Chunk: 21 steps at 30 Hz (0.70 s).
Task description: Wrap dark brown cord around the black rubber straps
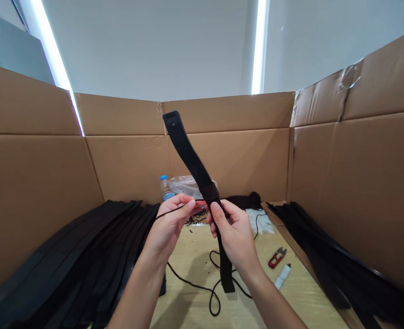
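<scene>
A long black strap (190, 153) stands tilted in front of me, with a small hole near its top end. My right hand (231, 224) is closed on it at mid-length, thumb on its face. A dark brown band of wound cord (209, 191) wraps the strap just above my thumb. My left hand (174, 219) pinches a thin dark cord (170, 212) between thumb and fingers, drawn out to the left of the strap. More of this cord lies in loops on the table below. The fingertips behind the strap are partly hidden.
Many black straps (95, 246) lie piled at left, more straps (318, 246) at right. Red thread snips (277, 257) and a white marker-like tube (283, 276) rest on the table (188, 306). Behind are a bottle (166, 187), clear plastic bag (186, 185) and dark cord bundle (248, 201). Cardboard walls (229, 151) surround everything.
</scene>
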{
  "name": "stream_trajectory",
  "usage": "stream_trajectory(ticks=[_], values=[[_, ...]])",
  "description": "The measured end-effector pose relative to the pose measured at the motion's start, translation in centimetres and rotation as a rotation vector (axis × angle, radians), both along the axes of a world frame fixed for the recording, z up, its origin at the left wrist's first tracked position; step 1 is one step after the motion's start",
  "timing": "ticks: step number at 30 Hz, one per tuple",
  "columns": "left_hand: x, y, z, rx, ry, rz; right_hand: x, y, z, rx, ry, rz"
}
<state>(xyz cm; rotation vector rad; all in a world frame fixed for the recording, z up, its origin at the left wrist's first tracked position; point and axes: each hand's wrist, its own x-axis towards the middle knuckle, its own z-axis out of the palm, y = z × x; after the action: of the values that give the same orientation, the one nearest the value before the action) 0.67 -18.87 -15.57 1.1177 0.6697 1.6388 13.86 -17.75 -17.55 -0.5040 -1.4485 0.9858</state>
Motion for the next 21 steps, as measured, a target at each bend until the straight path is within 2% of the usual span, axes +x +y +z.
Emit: stream_trajectory(ticks=[9, 12, 15, 18, 21], values=[[-0.16, 0.26, -0.16, 0.001, 0.037, 0.016, 0.08, 0.17, -0.08, 0.0, 0.014, -0.116], [-0.08, 0.34, -0.22, 0.025, 0.049, 0.012, 0.04, 0.01, 0.08, -0.016, 0.012, -0.011], [0.09, 0.34, -0.23, 0.025, 0.053, 0.009, -0.22, -0.19, 0.12, -0.073, 0.021, 0.173], [0.23, 0.27, -0.15, -0.002, 0.045, 0.068, -0.53, -0.14, -0.09, -0.156, 0.016, 0.334], [0.24, 0.26, -0.1, 0.024, 0.048, 0.129, -0.77, 0.13, -0.4, -0.239, 0.025, 0.4]])
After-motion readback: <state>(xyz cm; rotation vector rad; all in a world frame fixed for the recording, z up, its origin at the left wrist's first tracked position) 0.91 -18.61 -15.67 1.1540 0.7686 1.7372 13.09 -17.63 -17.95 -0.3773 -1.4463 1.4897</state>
